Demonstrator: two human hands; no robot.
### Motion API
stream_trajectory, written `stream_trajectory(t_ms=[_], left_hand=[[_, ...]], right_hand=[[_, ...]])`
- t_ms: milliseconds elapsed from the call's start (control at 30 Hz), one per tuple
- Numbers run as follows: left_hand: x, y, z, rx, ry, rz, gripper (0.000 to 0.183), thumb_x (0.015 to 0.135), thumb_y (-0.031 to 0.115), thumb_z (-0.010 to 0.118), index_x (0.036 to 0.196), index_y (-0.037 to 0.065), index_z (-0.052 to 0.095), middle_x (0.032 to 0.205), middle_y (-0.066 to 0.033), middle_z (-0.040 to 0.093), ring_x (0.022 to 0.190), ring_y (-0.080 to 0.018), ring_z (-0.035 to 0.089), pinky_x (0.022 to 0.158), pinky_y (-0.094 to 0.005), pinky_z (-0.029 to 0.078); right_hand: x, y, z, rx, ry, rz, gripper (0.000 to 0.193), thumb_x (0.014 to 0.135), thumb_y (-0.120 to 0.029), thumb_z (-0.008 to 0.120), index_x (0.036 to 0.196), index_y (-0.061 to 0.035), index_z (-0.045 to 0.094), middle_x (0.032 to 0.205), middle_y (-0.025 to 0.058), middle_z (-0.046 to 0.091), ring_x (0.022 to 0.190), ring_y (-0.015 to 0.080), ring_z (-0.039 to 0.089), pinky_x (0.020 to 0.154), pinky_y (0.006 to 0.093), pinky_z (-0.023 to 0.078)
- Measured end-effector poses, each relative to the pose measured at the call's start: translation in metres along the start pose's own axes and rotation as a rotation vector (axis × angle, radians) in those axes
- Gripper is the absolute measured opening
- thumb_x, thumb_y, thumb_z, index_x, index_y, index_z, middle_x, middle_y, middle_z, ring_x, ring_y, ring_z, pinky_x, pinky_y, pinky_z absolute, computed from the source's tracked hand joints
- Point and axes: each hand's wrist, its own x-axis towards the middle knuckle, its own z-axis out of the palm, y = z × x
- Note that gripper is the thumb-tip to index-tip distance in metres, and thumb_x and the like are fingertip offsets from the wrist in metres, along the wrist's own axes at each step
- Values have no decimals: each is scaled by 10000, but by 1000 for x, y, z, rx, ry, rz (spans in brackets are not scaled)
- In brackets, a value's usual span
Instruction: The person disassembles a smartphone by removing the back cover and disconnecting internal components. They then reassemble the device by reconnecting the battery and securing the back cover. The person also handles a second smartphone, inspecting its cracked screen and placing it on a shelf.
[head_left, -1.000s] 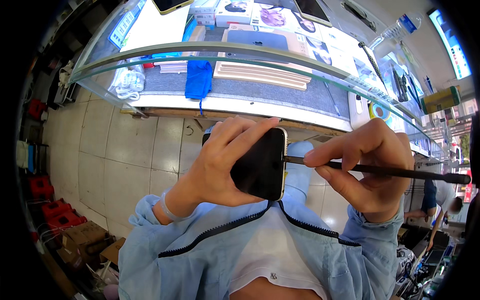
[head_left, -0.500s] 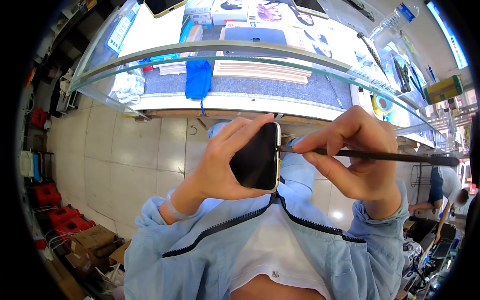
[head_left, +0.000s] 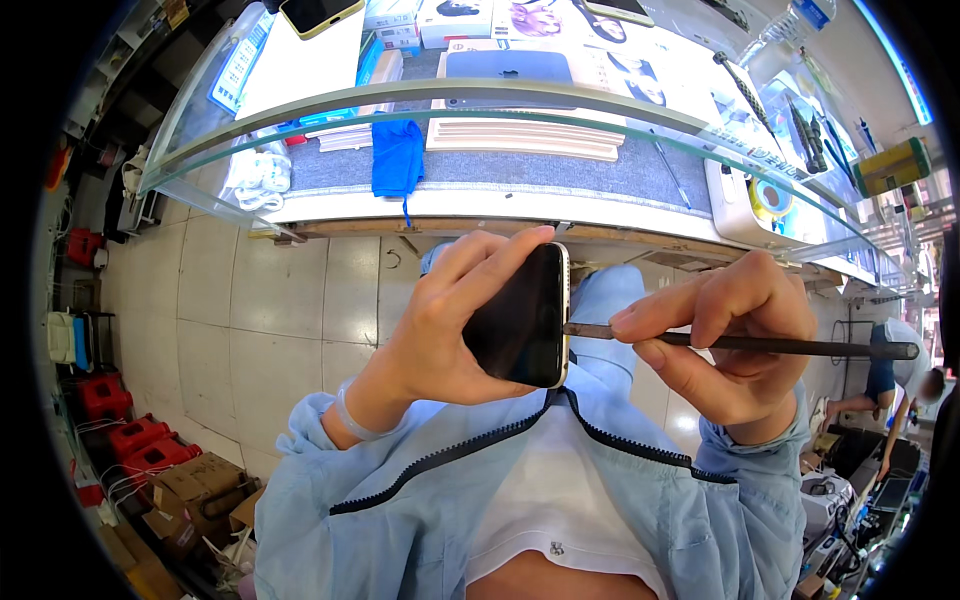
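Note:
My left hand (head_left: 425,315) is wrapped round a smartphone (head_left: 515,318) with a dark screen and a light metal edge. Fingers lie along its far side and the thumb along its near side. Between the thumb and fingertips of my right hand (head_left: 735,335) is a slim dark stick-shaped tool (head_left: 800,346), held nearly level. Its brownish, flattened tip meets the phone's right edge, where small openings show; whether it enters one cannot be made out. The tool's rounded end points to the right.
Beyond my hands stands a glass display counter (head_left: 480,222), holding boxes, a blue cloth pouch (head_left: 397,158), a tape roll (head_left: 770,198) and a bundle of white cables (head_left: 258,175). Cardboard boxes (head_left: 200,485) and red cases (head_left: 150,445) sit at lower left. Another person (head_left: 895,365) bends at far right.
My right hand and the tool have shifted nearer to me and slightly right, so the tip sits lower along the phone's edge. My left hand keeps its hold on the phone.

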Motion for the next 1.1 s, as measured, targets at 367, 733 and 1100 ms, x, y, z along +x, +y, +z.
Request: stream_trajectory(t_ms=[367,733,1100], left_hand=[[0,0,0,22,-16,1,869,484,215,818,1263,10,494,984,-111,559,862,-254,547,775,-328,413],[-1,-7,-1,106,35,12,882,506,212,810,1258,-76,450,970,-142,525,822,-224,523,728,-288,428],[4,-15,22,559,466,64,766,506,219,813,1205,50,549,955,-83,525,851,-239,493,737,-352,333]], right_hand=[[17,-14,-13,-175,-328,-33,292,680,100,681,722,-25,420,772,214,667,727,225,686,625,273,552],[1,14,-1,279,83,32,78,798,61,576,783,-1,532,873,121,652,735,142,649,654,255,522],[-13,52,42,245,71,338,165,812,-95,684,923,23,660,777,93,669,704,110,640,607,222,497]])
